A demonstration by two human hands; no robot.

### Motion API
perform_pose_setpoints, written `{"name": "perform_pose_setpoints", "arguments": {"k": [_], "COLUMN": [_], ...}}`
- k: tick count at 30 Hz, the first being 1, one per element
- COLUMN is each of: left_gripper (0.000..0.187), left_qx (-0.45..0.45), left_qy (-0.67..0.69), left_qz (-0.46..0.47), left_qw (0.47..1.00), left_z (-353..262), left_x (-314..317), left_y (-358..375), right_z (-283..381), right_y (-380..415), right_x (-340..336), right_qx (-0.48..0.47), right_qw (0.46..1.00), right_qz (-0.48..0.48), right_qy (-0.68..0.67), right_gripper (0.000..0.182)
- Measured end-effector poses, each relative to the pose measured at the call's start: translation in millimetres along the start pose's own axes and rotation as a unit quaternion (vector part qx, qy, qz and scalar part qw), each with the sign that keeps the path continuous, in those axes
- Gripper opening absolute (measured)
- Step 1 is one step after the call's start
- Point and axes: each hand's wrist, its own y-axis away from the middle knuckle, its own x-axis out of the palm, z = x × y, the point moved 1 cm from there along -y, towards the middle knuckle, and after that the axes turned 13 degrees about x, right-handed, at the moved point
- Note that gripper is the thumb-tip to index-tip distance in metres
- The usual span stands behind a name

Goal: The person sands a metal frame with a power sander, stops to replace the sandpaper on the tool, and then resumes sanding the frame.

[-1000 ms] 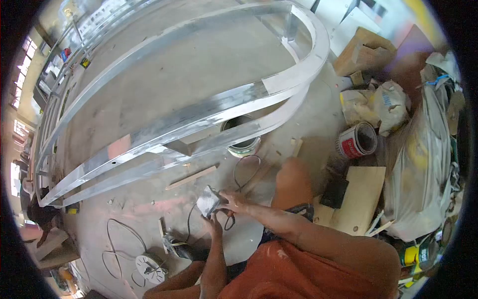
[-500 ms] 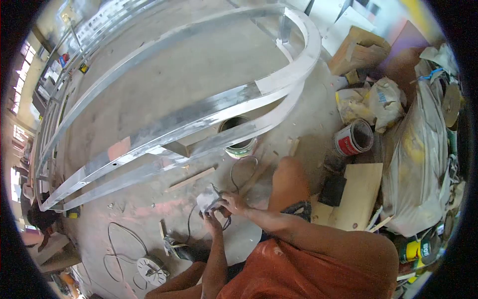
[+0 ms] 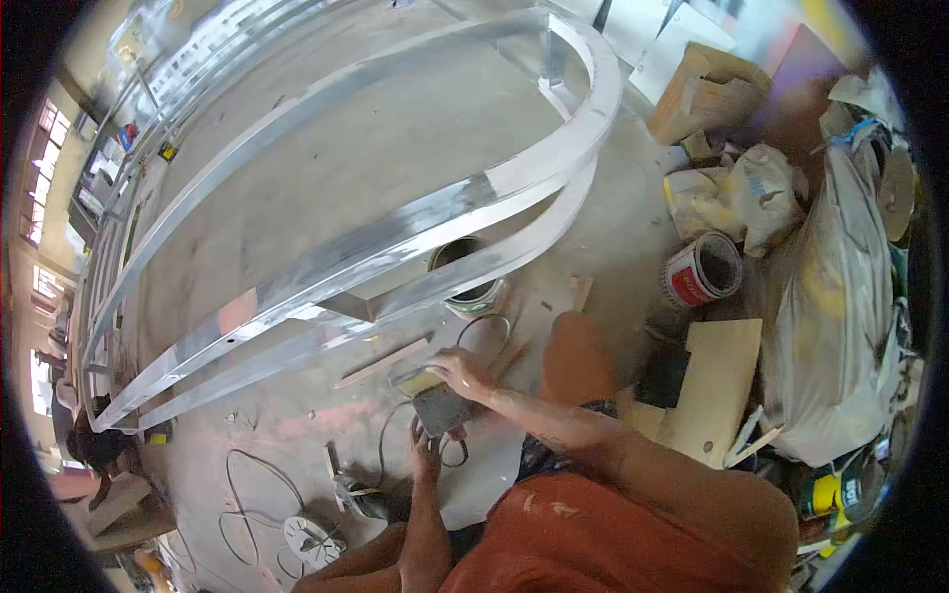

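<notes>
My left hand [image 3: 426, 453] grips a small corded power tool whose dark, flat square pad [image 3: 442, 411] faces up. Part of its reddish body shows beneath the pad. Just above, my right hand [image 3: 461, 374] has its fingers closed on a thin greyish-yellow sheet [image 3: 413, 380] at the pad's upper edge. A dark cord [image 3: 384, 445] loops down beside the tool. Beyond my hands lies a long metal frame [image 3: 395, 222] with a curved, whitish end.
An open can [image 3: 476, 301] stands partly behind the frame. A thin wood strip [image 3: 384, 363] and a cable reel [image 3: 313, 540] lie on the floor. At right are a red-labelled can [image 3: 684, 280], a plywood piece [image 3: 720, 385], a cardboard box [image 3: 704, 94] and a plastic-covered pile [image 3: 825, 326].
The pale sheet that covered the tool's pad is now off to its upper left, exposing the dark face. My right hand has moved up slightly; my left hand sits a little lower.
</notes>
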Motion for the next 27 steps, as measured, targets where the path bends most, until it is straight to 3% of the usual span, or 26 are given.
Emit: {"name": "perform_pose_setpoints", "arguments": {"k": [1,3,5,6,7,8,10,11,12,13,14,15,16,17,18,20,22,23,25,26,27], "left_gripper": [0.039,0.04,0.04,0.04,0.04,0.04,0.04,0.039,0.038,0.036,0.036,0.034,0.032,0.032,0.032,0.033,0.031,0.031,0.029,0.029,0.029], "left_qx": [0.0,-0.056,-0.063,-0.075,-0.083,-0.074,-0.089,-0.086,-0.109,-0.134,-0.134,-0.092,-0.043,-0.04,-0.02,0.002,-0.039,-0.057,-0.093,-0.117,-0.116], "left_qy": [-0.001,0.015,0.027,-0.063,-0.152,-0.151,-0.205,-0.236,-0.018,0.201,0.208,0.009,-0.191,-0.188,-0.205,-0.222,-0.25,-0.265,-0.291,-0.287,-0.286], "left_qz": [0.004,0.048,0.028,0.078,0.125,0.13,0.176,0.168,0.075,-0.021,-0.015,0.085,0.179,0.18,0.169,0.154,0.176,0.187,0.206,0.221,0.223], "left_qw": [1.0,0.997,0.997,0.992,0.977,0.977,0.959,0.953,0.991,0.97,0.969,0.992,0.964,0.965,0.964,0.963,0.951,0.944,0.93,0.925,0.925], "left_z": [9.0,20.0,3.5,-7.5,-17.6,-26.0,-40.6,-37.4,-10.1,12.8,0.3,-17.2,-36.2,-31.0,-25.7,-15.3,-18.1,-18.4,-11.9,7.0,11.8], "left_x": [2.4,-4.0,-8.5,-14.8,-19.7,-25.9,-28.7,-26.4,-25.6,-21.1,-21.1,-27.8,-28.9,-28.8,-30.0,-26.3,-24.6,-26.3,-26.1,-26.8,-27.1], "left_y": [8.8,19.5,25.2,22.9,19.5,19.6,14.1,10.5,20.6,25.4,18.9,16.5,9.8,10.2,11.1,13.6,16.4,16.2,15.4,20.9,20.9], "right_z": [3.8,19.0,4.9,-10.1,-20.0,-20.5,-13.8,-25.7,-26.5,-48.5,-42.1,-37.0,-56.6,-36.7,-23.6,-43.9,-13.3,-19.0,-54.5,-82.4,-148.9], "right_y": [-0.5,3.7,9.2,12.7,22.6,37.0,56.9,63.8,65.7,65.9,63.7,54.9,42.5,25.1,15.9,-27.0,-53.5,-61.4,-71.7,-75.5,-81.2], "right_x": [-10.8,-41.2,-78.4,-100.0,-126.7,-159.1,-257.1,-301.6,-353.3,-409.3,-457.0,-504.9,-551.2,-600.9,-641.0,-742.9,-785.5,-805.0,-841.8,-840.9,-843.5], "right_qx": [0.003,0.009,-0.001,-0.002,0.107,0.21,0.286,0.264,0.321,0.252,0.151,0.197,0.05,0.186,0.132,0.151,-0.006,-0.011,0.058,0.058,0.148], "right_qw": [1.0,0.979,0.988,0.994,0.98,0.939,0.91,0.887,0.847,0.871,0.862,0.81,0.84,0.788,0.829,0.772,0.737,0.736,0.79,0.787,0.838], "right_qz": [-0.003,-0.127,-0.125,-0.102,-0.069,-0.034,-0.165,-0.235,-0.323,-0.368,-0.427,-0.482,-0.526,-0.546,-0.501,-0.518,-0.525,-0.526,-0.449,-0.48,-0.502], "right_qy": [-0.002,-0.157,-0.088,-0.032,-0.152,-0.271,-0.249,-0.298,-0.274,-0.205,-0.228,-0.267,-0.123,-0.216,-0.212,-0.336,-0.425,-0.427,-0.413,-0.383,-0.155], "right_gripper": [0.025,0.018,0.023,0.026,0.026,0.026,0.027,0.029,0.028,0.025,0.026,0.026,0.028,0.026,0.025,0.027,0.028,0.028,0.029,0.029,0.031]}}
